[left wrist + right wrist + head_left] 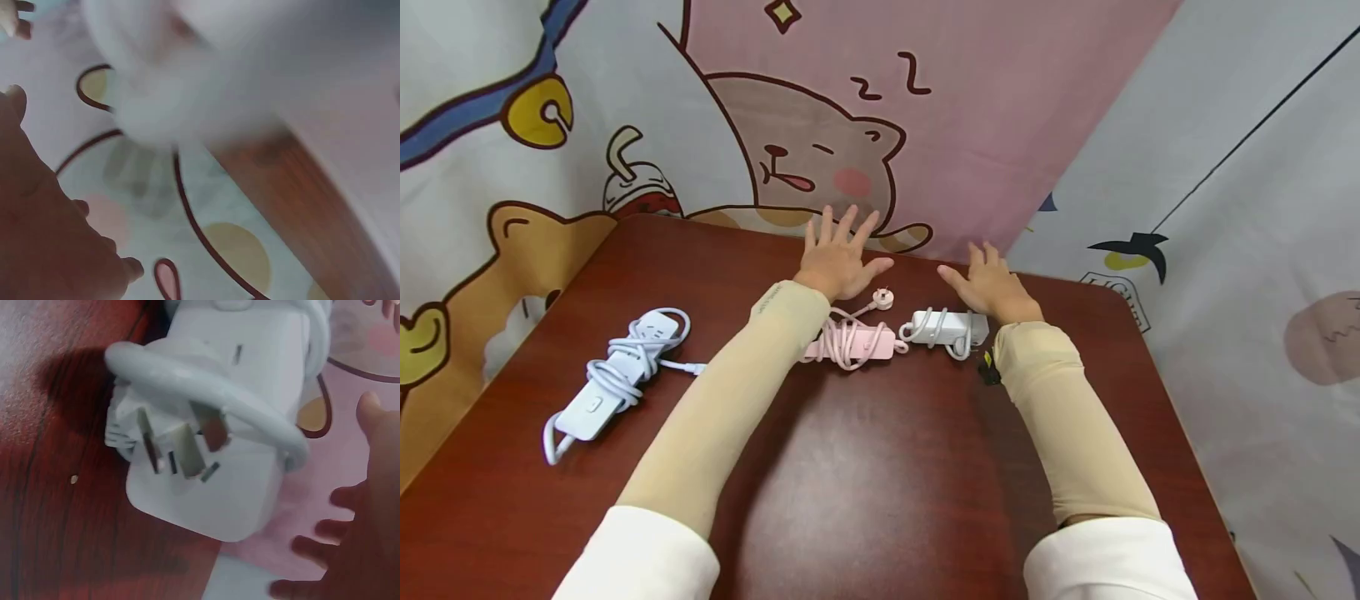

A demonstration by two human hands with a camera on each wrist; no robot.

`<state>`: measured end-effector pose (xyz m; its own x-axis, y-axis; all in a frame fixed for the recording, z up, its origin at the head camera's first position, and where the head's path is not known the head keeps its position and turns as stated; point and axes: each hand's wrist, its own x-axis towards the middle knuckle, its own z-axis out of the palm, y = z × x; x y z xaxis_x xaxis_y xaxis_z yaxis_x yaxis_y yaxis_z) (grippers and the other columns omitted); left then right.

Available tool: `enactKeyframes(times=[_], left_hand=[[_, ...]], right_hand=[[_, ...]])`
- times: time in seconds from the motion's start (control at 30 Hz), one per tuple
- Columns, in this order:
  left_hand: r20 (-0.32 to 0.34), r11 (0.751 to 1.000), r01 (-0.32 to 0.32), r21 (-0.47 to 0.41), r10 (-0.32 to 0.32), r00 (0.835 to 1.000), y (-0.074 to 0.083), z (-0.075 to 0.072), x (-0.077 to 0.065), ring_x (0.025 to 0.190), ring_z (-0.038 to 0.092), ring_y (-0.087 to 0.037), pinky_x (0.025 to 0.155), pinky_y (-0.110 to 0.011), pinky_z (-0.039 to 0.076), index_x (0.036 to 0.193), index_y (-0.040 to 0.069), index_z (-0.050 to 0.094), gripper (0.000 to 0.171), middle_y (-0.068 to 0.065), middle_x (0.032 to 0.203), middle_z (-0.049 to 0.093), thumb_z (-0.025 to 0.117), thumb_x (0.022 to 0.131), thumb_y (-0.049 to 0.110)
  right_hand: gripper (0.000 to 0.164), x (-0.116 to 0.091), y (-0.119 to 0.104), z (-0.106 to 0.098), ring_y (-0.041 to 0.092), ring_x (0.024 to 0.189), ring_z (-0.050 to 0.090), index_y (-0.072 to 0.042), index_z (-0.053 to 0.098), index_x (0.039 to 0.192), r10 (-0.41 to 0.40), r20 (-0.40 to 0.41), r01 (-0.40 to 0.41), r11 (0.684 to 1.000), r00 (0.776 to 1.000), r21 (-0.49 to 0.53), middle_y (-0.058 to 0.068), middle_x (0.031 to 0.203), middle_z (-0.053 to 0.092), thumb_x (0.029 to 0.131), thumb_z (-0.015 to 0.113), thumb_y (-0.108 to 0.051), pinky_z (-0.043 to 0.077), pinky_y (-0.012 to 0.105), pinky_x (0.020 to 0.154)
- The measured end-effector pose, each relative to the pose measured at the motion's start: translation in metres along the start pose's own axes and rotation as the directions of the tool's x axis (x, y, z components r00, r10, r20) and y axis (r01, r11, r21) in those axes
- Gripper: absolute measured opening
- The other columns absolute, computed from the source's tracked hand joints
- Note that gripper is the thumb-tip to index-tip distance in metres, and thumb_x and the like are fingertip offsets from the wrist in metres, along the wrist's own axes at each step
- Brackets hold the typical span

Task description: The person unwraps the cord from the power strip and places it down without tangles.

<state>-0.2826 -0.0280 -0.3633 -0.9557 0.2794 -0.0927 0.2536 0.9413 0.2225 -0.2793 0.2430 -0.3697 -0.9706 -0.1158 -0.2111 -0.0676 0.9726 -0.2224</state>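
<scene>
My left hand (835,260), fingers spread, reaches over the far side of the table behind a pink power strip (883,343) wound in its own cord. The strip's round plug (883,299) lies just right of that hand. Beyond a white power strip (951,327), my right hand (994,287) also has its fingers extended and holds nothing. In the right wrist view, the white strip's pronged plug (181,440) sits under a loop of cord, with the right hand (369,506) beside it. A blurred pale shape (206,81) covers much of the left wrist view.
A pale blue power strip (591,407), wrapped in its cord, lies on the left of the dark red table (865,500). A cartoon-printed curtain (1000,108) hangs right behind the table's far edge. A small black object (988,369) sits by the right wrist.
</scene>
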Motion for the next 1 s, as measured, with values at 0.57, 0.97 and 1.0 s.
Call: enactKeyframes(times=[0.57,0.97,1.0], left_hand=[[0.029,0.984,-0.175,-0.020,0.175,0.984,0.061,0.014,-0.021,0.155,0.021,-0.038,0.127,-0.061,0.009,0.161,0.021,0.027,0.071,-0.016,0.164,0.030,0.030,0.105,0.064],[0.075,0.973,-0.232,-0.012,0.233,0.970,0.073,0.036,-0.032,0.149,0.029,-0.034,0.126,-0.060,0.013,0.155,0.021,0.040,0.068,-0.010,0.157,0.041,0.037,0.103,0.064],[0.075,0.972,-0.235,-0.002,0.234,0.969,0.074,0.037,-0.032,0.148,0.030,-0.034,0.126,-0.060,0.014,0.154,0.020,0.041,0.069,-0.009,0.156,0.043,0.038,0.103,0.065]], right_hand=[[0.097,-0.026,0.031,-0.006,0.045,0.147,0.038,-0.001,0.032,0.158,-0.031,0.039,0.029,0.998,0.999,0.056,0.024,0.159,0.040,0.098,0.020,-0.077,0.029,0.063,0.119],[0.097,-0.044,0.045,0.009,0.043,0.147,0.039,-0.005,0.039,0.155,-0.041,0.089,0.029,0.991,0.995,0.129,0.021,0.158,0.044,0.097,0.021,-0.080,0.031,0.064,0.118],[0.095,-0.045,0.046,0.010,0.043,0.147,0.039,-0.005,0.039,0.155,-0.048,0.090,0.035,0.991,0.995,0.132,0.021,0.157,0.044,0.098,0.022,-0.078,0.031,0.064,0.117]])
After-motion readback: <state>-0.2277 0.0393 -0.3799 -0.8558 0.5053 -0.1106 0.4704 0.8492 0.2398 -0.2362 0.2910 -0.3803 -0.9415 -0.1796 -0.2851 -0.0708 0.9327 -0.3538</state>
